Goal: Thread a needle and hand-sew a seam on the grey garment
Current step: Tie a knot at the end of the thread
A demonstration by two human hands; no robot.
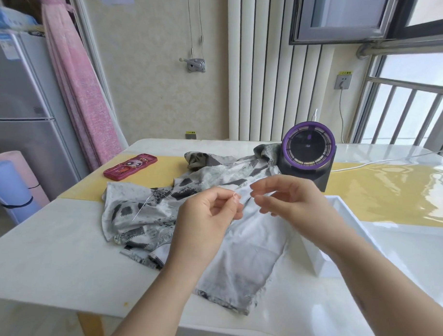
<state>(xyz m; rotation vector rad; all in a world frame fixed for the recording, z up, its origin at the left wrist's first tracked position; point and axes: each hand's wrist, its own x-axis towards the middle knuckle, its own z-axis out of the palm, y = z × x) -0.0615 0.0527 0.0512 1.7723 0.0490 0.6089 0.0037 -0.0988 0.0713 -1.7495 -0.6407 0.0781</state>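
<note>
- Flat red patterned case [130, 167]: on the white counter [49, 249], well left of the fingers.
- Thin steel needle [140, 210]: loose on the cloth, left of the left fingers. A pale thread [154, 194] trails from it toward them.
- Grey patterned garment [237, 256]: spread beneath both hands.
- Left hand [208, 217]: raised, thumb and forefinger pinched together, seemingly on the thread end.
- Right hand [287, 197]: raised opposite, fingers curled, tips just beside the left's. Whether they grip anything cannot be told.
- Step, probably: knotting the thread. The next move calls for picking up the needle.
</note>
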